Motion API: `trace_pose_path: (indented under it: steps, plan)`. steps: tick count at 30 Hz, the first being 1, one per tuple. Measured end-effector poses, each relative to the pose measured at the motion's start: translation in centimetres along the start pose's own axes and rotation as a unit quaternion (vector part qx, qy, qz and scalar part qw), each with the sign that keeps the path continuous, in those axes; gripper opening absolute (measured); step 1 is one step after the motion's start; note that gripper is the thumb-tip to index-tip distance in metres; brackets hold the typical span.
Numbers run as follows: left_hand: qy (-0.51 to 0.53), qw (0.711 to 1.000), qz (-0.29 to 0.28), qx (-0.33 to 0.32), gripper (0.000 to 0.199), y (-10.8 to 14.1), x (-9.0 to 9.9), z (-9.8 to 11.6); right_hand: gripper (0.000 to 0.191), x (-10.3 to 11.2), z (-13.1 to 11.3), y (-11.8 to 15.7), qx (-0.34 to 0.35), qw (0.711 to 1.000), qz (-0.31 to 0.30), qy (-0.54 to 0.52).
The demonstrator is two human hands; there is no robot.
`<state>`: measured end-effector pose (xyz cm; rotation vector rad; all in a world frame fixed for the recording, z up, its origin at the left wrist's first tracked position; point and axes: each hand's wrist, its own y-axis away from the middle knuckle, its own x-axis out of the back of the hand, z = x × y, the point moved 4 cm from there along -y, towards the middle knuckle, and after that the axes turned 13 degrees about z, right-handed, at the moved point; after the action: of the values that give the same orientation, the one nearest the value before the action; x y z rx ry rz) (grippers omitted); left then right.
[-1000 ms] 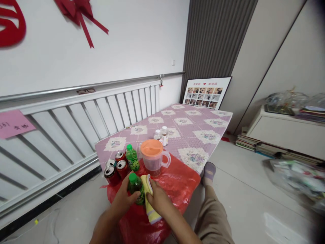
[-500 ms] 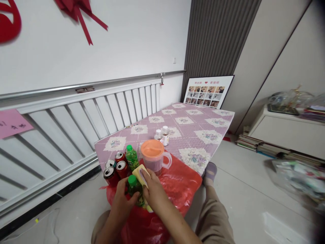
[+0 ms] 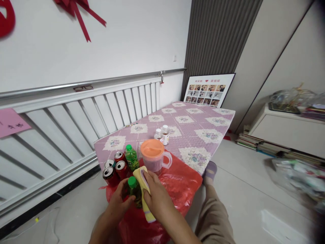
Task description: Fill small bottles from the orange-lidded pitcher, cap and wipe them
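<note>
My right hand (image 3: 157, 196) is closed on a folded yellow cloth (image 3: 145, 195), just right of a green-capped bottle (image 3: 136, 193). My left hand (image 3: 118, 201) curves round the left side of that bottle, its thumb near the bottle's front. The bottle stands upright on a red plastic sheet (image 3: 180, 179). Behind it is a second green-capped bottle (image 3: 131, 158), with several drink cans (image 3: 121, 168) to its left. A clear jug with an orange lid (image 3: 152, 152) stands behind my right hand.
Two small white-capped bottles (image 3: 165, 135) stand beyond the jug on the flowered tablecloth (image 3: 184, 119). A white radiator (image 3: 76, 132) runs along the left wall. A framed photo board (image 3: 208, 89) leans behind the table.
The yellow cloth now hangs lower along the bottle's right side, more of it showing. My left hand has shifted slightly left and its grip looks looser.
</note>
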<state>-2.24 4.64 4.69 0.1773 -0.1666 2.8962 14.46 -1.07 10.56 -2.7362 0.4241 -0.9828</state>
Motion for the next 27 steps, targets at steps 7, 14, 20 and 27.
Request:
trace_pose_path:
  steps: [7,14,20,27]
  plan:
    - [0.005,1.0,-0.002,0.012,0.057,0.0,0.0,0.2,0.07,-1.8,2.4,-0.1,-0.032,0.999,-0.023,0.0]
    - [-0.085,0.995,0.053,-0.018,0.061,0.8,-0.3,-0.8,0.067,-3.2,5.6,1.7,-0.059,0.998,-0.031,0.003]
    - [-0.202,0.957,0.193,-0.078,0.06,1.1,-0.9,-0.6,0.069,-0.5,1.5,1.1,-0.01,0.999,0.022,-0.029]
    - [-0.155,0.973,0.157,-0.07,0.056,0.8,-0.4,0.2,0.07,-0.9,1.8,0.6,-0.006,0.999,0.013,-0.032]
